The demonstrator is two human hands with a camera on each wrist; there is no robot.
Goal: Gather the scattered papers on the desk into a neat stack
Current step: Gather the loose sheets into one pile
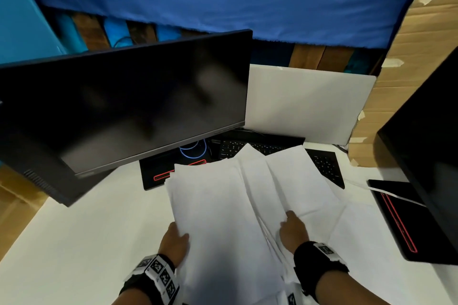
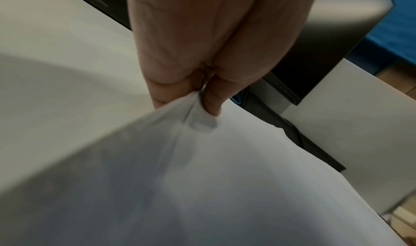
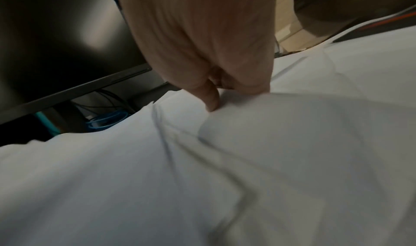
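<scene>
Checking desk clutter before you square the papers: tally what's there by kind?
Monitors: 2
Keyboards: 1
White boards: 1
Loose paper bundles: 1, sheets uncountable, gripped by left hand and right hand
Total: 5

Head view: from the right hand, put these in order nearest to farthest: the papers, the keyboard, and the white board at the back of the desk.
1. Papers: gripped by the right hand itself, in front of the person.
2. Keyboard: behind the papers, partly covered by them.
3. White board: farthest, standing at the back of the desk, right of the monitor.
</scene>
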